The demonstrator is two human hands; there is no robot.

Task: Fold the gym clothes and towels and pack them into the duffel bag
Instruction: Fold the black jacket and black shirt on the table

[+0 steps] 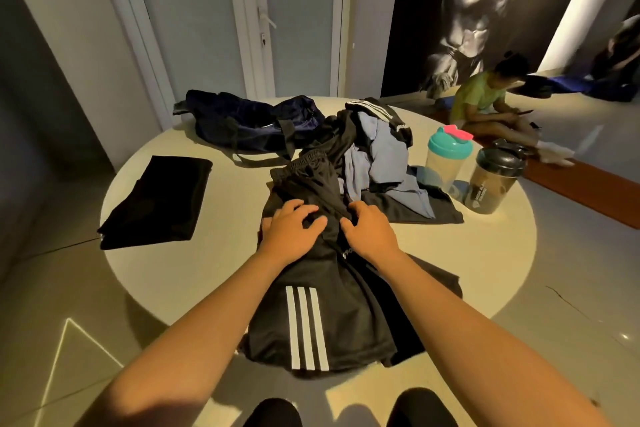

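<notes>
Eleven o'clock: navy fabric duffel bag point(242, 125). Slick black white-striped shorts point(311, 319) under left hand point(294, 234), flat, pressing; right hand point(369, 230) pinching crease.

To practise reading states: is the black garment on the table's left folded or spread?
Folded. The garment lies as a flat, straight-edged rectangle, apart from the clothes heap.
</notes>
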